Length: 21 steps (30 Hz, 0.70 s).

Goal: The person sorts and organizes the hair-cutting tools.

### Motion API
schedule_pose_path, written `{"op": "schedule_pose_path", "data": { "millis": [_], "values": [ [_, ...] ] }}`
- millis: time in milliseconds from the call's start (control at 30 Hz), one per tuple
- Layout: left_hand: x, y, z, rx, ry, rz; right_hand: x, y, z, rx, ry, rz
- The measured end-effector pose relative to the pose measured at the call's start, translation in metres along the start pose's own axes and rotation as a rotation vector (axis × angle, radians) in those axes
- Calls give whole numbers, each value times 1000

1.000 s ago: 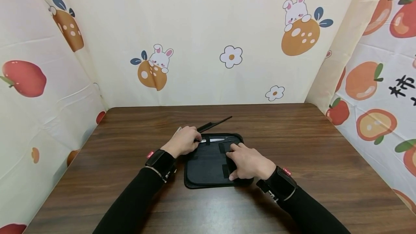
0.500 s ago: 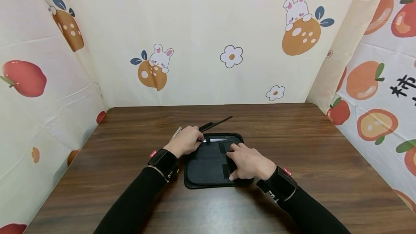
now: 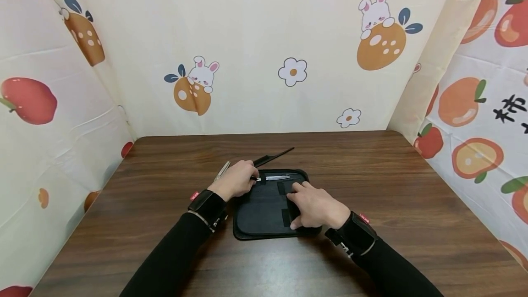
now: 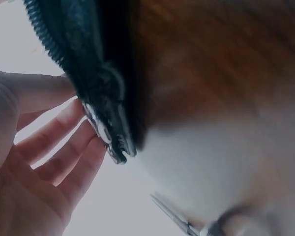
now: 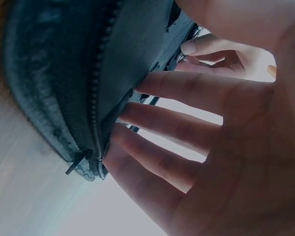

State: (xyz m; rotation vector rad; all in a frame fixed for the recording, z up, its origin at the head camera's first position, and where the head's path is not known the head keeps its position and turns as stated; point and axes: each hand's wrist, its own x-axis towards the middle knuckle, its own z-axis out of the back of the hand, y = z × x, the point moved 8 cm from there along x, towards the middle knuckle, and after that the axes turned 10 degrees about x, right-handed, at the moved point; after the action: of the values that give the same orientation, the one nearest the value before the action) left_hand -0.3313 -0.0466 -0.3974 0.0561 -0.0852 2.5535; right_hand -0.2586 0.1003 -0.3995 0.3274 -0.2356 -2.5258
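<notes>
A flat black zip case (image 3: 264, 219) lies opened out on the table. Along its far edge a slim silver blade (image 3: 278, 178) runs under a black elastic loop. My left hand (image 3: 236, 180) pinches the dark handle end of this bladed tool at the case's far left corner; its full shape is hidden by the fingers. In the left wrist view, my left fingertips (image 4: 96, 142) meet a shiny metal part beside the zip. My right hand (image 3: 315, 205) rests on the case's right part, long fingers (image 5: 167, 128) laid against the inside near the zip.
Beyond the case lies a black comb with a thin tail (image 3: 272, 156). Past my left hand is a silvery tool (image 3: 222, 171); in the left wrist view, scissors (image 4: 169, 209) with pointed blades show. Printed cloth walls (image 3: 255, 22) enclose the brown wooden table (image 3: 354, 164).
My left hand has moved slightly right, and the silver blade has slid right through the loop. More of the silvery tool past my left hand shows. My right hand stays put.
</notes>
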Motion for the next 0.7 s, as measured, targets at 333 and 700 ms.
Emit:
{"op": "schedule_pose_path", "data": {
  "millis": [333, 700],
  "values": [
    [-6, 11, 5, 29, 36, 91, -1, -1, 0, 20, -12, -2],
    [-5, 15, 3, -13, 65, 72, 1, -1, -1, 18, -7, -7]
  ]
}}
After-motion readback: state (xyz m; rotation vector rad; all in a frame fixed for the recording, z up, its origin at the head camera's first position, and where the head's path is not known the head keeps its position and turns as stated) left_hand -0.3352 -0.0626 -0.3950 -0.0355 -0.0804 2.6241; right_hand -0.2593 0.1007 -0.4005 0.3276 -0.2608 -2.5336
